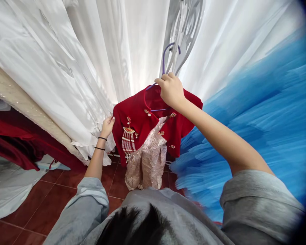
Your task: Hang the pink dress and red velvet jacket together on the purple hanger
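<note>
A short dark-red jacket (140, 102) hangs in front of me on a purple hanger (164, 61). My right hand (171, 91) is closed around the hanger just below its hook, over the jacket's neckline. At the jacket's left edge, my left hand (107, 126) pinches the sleeve, thumb on top. Jewelled clasps line the front opening, which hangs apart. A fan-shaped brooch with beaded strings (129, 131) is fixed to the left front. Below and behind the jacket shows a shiny pale-pink brocade garment (146, 166); how it is held up is hidden.
White drapery (102, 51) spreads behind the jacket. A white scrollwork frame (191, 30) rises beside the hanger's hook. Blue ruffled tulle (260, 112) fills the right side. Dark-red cloth (12, 143) and a beige sparkling fabric (28, 102) lie left, above the red tiled floor (51, 200).
</note>
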